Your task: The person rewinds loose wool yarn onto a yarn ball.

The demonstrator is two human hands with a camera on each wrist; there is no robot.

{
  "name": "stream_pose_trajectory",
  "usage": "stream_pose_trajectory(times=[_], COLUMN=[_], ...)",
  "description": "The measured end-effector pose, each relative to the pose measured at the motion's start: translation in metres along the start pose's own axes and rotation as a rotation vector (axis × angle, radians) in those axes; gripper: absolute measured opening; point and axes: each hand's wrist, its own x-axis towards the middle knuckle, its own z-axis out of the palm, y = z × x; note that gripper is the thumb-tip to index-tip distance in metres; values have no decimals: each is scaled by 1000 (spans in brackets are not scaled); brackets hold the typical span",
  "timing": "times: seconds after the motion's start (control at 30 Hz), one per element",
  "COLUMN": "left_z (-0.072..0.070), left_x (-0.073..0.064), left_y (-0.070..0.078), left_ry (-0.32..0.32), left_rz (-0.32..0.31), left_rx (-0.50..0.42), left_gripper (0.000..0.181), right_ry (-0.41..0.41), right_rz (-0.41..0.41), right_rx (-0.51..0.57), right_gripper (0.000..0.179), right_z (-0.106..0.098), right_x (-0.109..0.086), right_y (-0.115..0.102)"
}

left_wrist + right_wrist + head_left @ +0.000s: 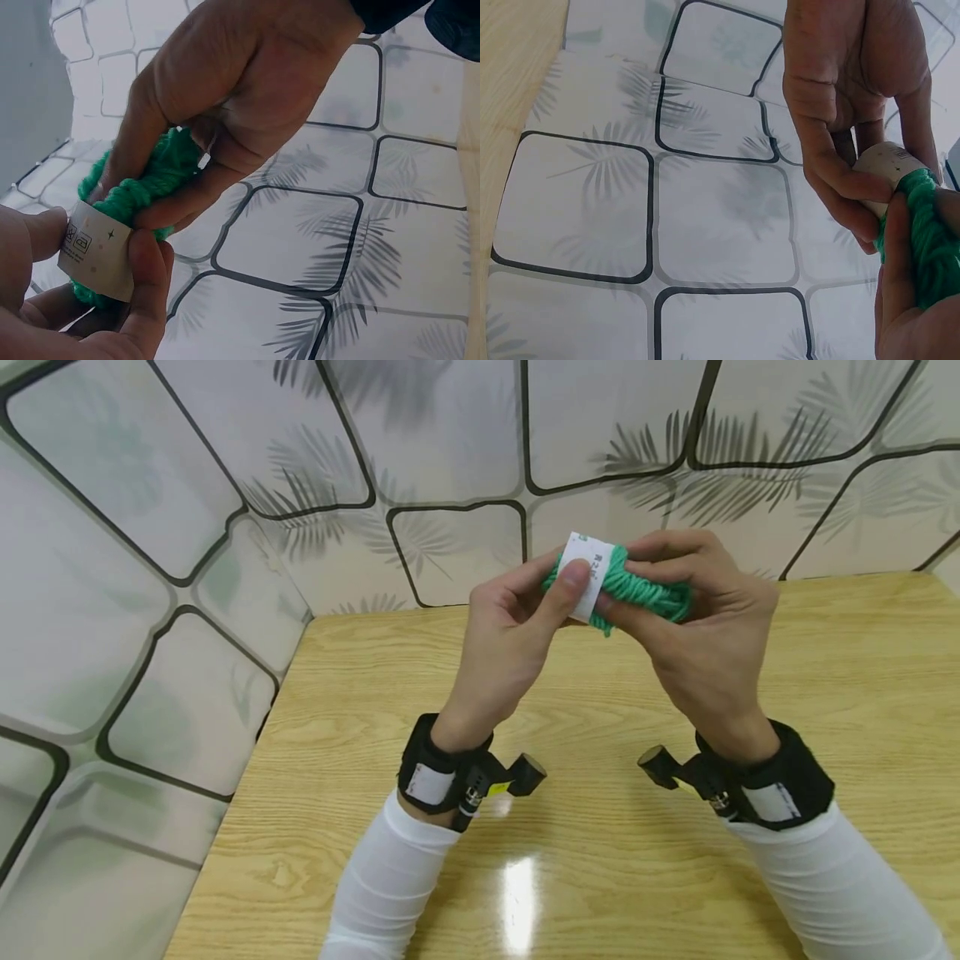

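A small skein of green yarn [651, 595] with a white paper band [595, 560] around one end is held between both hands above the far part of the table. My left hand [498, 639] grips the banded end, its thumb lying over the paper. Around the yarn's other end, my right hand [712, 627] pinches the strands, thumb below and fingers above. Small printed symbols show on the band [94, 251] in the left wrist view. In the right wrist view, right-hand fingers press the yarn [922, 217] beside the band's edge.
A light wood table [570, 843] lies beneath the arms. Pale panels [457, 552] with dark outlines and leaf prints stand along its back and left sides. Each wrist carries a black strap with a small camera [527, 774].
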Motion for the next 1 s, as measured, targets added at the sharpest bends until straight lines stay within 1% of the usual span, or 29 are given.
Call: stream_pose_trajectory(times=[0.07,0.1,0.17,0.23,0.27,0.33,0.47,0.57,0.67,0.8,0.87,1.0], left_z=[0,0,-1,-2,-2,-2,0,2,2,2,2,3], left_x=[0,0,-1,0,0,0,1,0,-1,-3,-3,-4], left_y=[0,1,2,3,4,4,4,4,4,5,5,5], left_ry=[3,7,17,24,26,23,8,18,33,14,-9,-38], left_rz=[-3,-2,3,12,17,22,18,17,29,51,59,56], left_rx=[-23,-29,-30,-32,-29,-34,-50,-40,-12,34,53,77], left_gripper=[31,31,31,31,31,31,31,31,32,33,34,35], right_ry=[-29,-50,-93,-134,-139,-128,-67,-52,-47,-42,-42,-32], right_rz=[8,9,16,6,1,-6,-43,-64,-65,-59,-55,-38], right_rx=[-34,-32,-15,14,36,79,124,89,27,-25,-19,35], right_gripper=[24,26,27,32,32,33,36,30,24,23,22,20], right_z=[0,0,-1,-2,-2,-2,-2,-2,-2,-4,-5,-5], right_x=[-1,-1,0,0,0,2,3,2,1,2,3,3], right_y=[-2,-3,-4,-5,-5,-4,-3,-3,-5,-8,-9,-9])
